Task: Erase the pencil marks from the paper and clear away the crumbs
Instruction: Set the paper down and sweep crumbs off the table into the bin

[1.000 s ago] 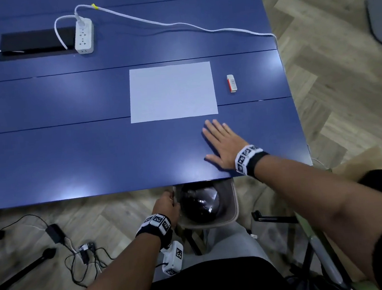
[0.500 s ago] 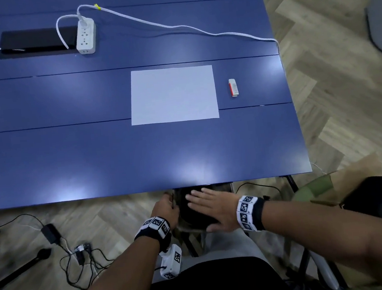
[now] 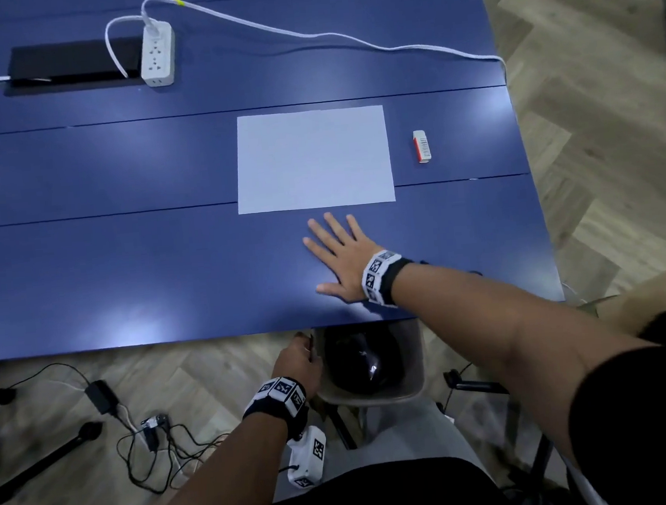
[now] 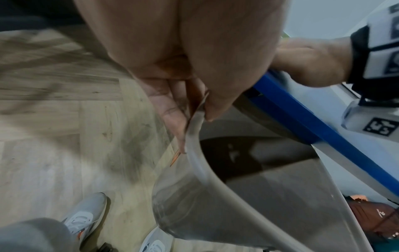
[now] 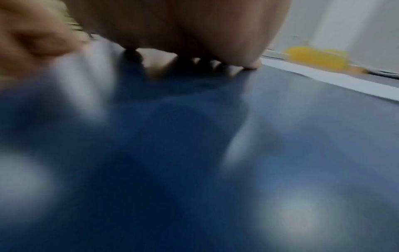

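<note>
Just below the paper (image 3: 312, 159) at frame centre: right hand (image 3: 342, 257) flat on the blue desk (image 3: 123, 270), fingers straight and spread, fingertips near the sheet's lower edge but apart from it. Bare desk left of the hand and down to the near edge. Eraser (image 3: 421, 146) right of the paper, well apart from the hand, close to the desk's right edge. Under the near edge, lower centre: bin (image 3: 413, 382) with a dark liner, its rim pinched by the left hand (image 4: 183, 64) between thumb and fingers. Upper left: power strip (image 3: 157, 54) beside a black slot (image 3: 69, 66), white cable (image 3: 344, 35) trailing across to the right edge. No crumbs discernible on paper or desk.
</note>
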